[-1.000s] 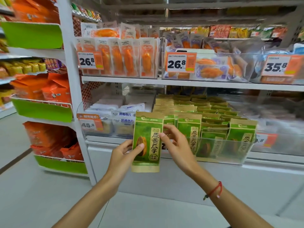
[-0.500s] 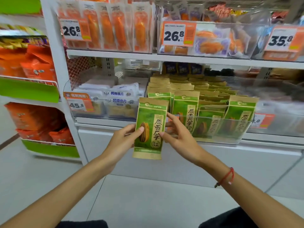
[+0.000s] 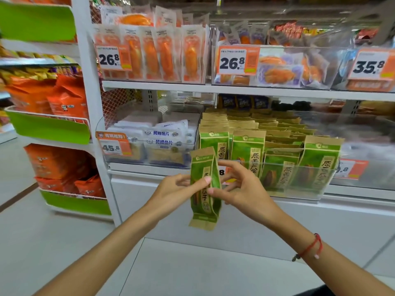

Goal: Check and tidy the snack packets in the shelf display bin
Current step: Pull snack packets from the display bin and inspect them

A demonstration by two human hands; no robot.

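Holding green snack packet point(image 3: 204, 189) upright, turned edge-on, out in front of clear display bin point(image 3: 295, 190), below its rim. Left hand point(image 3: 175, 189) pinches left edge, thumb on front. Right hand point(image 3: 241, 189) pinches right edge with thumb and fingertip, other fingers spread apart. Risk: light two-point pinch lets packet twist or slip to floor (nothing under it). Risk: pushing back in knocks front row of packets point(image 3: 248, 150) askew, since rows lean loosely.

Upright green packets point(image 3: 248, 150) crowd the clear bin point(image 3: 299, 189); its open top leaves room under the upper shelf point(image 3: 256, 90).
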